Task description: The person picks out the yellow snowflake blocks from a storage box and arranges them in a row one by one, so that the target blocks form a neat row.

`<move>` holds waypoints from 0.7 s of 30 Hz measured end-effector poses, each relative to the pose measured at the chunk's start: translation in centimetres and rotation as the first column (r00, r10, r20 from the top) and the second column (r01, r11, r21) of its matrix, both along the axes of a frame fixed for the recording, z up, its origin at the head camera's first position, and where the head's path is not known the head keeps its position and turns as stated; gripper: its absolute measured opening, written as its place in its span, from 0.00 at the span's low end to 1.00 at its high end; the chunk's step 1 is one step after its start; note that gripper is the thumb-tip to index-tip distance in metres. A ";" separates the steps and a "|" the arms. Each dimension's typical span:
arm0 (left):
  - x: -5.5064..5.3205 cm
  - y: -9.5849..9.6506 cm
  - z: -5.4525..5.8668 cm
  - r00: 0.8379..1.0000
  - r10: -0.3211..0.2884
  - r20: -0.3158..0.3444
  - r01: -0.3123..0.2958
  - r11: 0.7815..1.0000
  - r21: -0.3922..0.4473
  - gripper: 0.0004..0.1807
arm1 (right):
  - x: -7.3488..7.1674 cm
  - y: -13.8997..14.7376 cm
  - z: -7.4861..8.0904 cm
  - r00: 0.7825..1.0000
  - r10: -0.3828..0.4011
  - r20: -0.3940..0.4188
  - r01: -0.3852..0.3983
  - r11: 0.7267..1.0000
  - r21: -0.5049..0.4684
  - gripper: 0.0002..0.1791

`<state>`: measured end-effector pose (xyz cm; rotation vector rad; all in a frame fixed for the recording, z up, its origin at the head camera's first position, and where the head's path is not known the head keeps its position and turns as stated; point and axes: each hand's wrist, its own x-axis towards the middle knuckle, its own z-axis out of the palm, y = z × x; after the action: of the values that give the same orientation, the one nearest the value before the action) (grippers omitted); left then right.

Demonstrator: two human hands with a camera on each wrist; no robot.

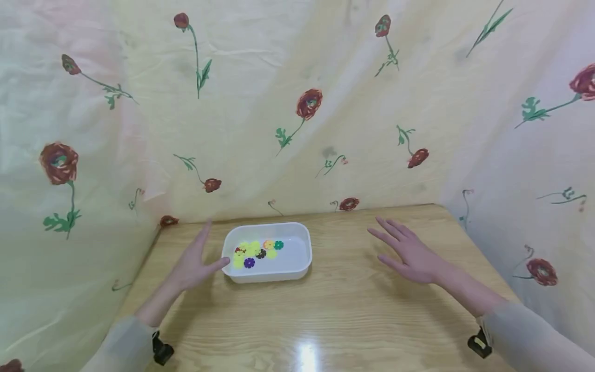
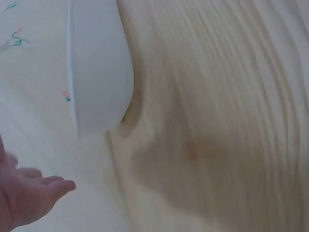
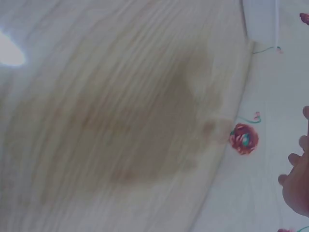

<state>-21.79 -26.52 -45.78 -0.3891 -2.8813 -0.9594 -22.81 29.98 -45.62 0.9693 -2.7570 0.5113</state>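
On the Wooden Table (image 1: 334, 305), a White Tub (image 1: 293, 256) of Flower-Shaped Pieces (image 1: 253, 249)

Nearest me, at my sleeves, a black device (image 1: 162, 353) sat under the left wrist and a second one (image 1: 480, 345) under the right. Beyond them my right hand (image 1: 409, 254) hung with fingers spread, holding nothing, well apart from the tub. My left hand (image 1: 194, 266) was just beside the tub's left end, thumb wide of the fingers, also empty; from my head the thumb overlapped the rim, but the left wrist view showed a gap.

The tub stood left of centre, towards the table's back edge. I judged it light, fairly stiff plastic, a little slick along its walls: best taken by both ends under the rim and kept level, lest its contents slide. The pieces, mostly yellow, lay in its left half. They looked thin, stiff and nearly weightless, best pinched singly by their notched edges. Behind everything hung a poppy-patterned cloth (image 1: 251, 119).
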 end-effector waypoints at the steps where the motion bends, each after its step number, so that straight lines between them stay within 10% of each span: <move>1: -0.2 0.2 -0.3 1.000 0.011 0.014 -0.012 0.999 0.051 0.65 | -0.2 -0.3 0.1 1.000 0.006 -0.003 -0.006 1.000 -0.014 0.36; 9: -1.7 2.0 -3.3 0.992 0.068 0.105 -0.089 0.973 0.215 0.77 | -1.8 -3.9 1.3 0.999 0.033 0.018 -0.031 0.994 -0.105 0.36; 21: -1.5 3.8 -4.6 0.991 0.109 0.073 -0.119 0.981 0.152 0.86 | -4.4 -10.0 2.8 0.996 0.077 0.034 -0.071 0.983 -0.169 0.34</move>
<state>-23.27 -22.69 -50.36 -0.1821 -2.8216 -1.1877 -27.18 19.99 -42.84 1.0340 -2.6677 0.7692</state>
